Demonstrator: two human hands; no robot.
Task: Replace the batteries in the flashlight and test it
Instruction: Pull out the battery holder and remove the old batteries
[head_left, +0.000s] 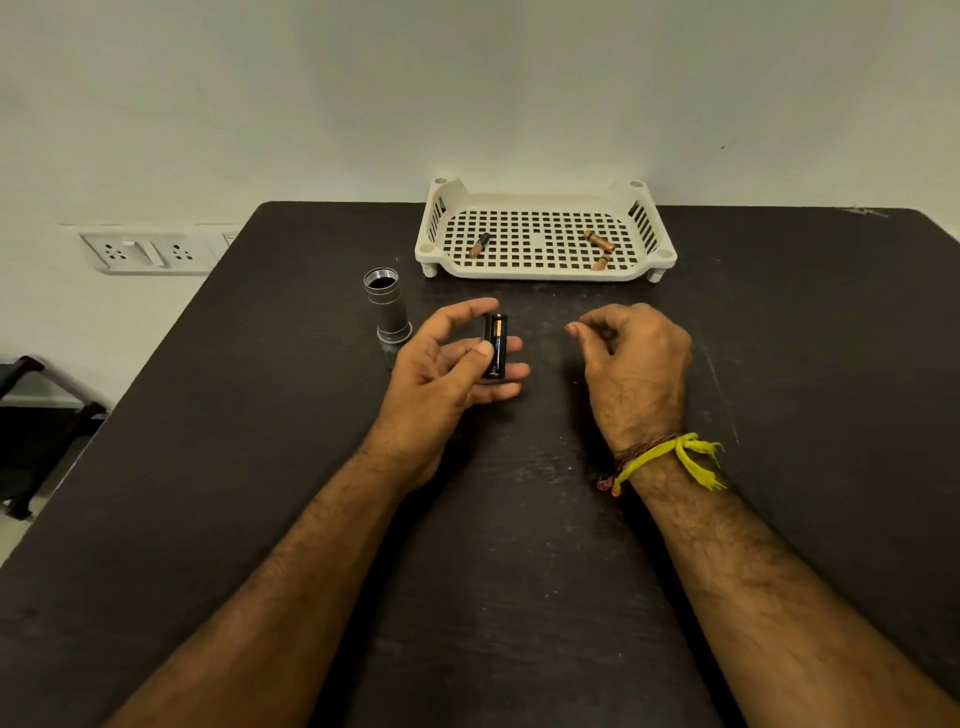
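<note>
Dark tabletop (519, 519): open surface between my forearms and toward the near edge; the white tray (545, 270) sits at the far edge against the wall. My left hand (447, 364) grips the black battery holder (496, 345), thumb across it. My right hand (631, 358) is loosely curled, holding nothing, just right of the holder. The flashlight body (387, 306) stands upright, open end up, just left of my left hand. Loose batteries (600, 247) lie in the tray.

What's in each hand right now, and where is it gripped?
The left hand holds the black battery holder, thumb on its side, fingers behind. The right hand is loosely curled; nothing visible in its grip.
</note>
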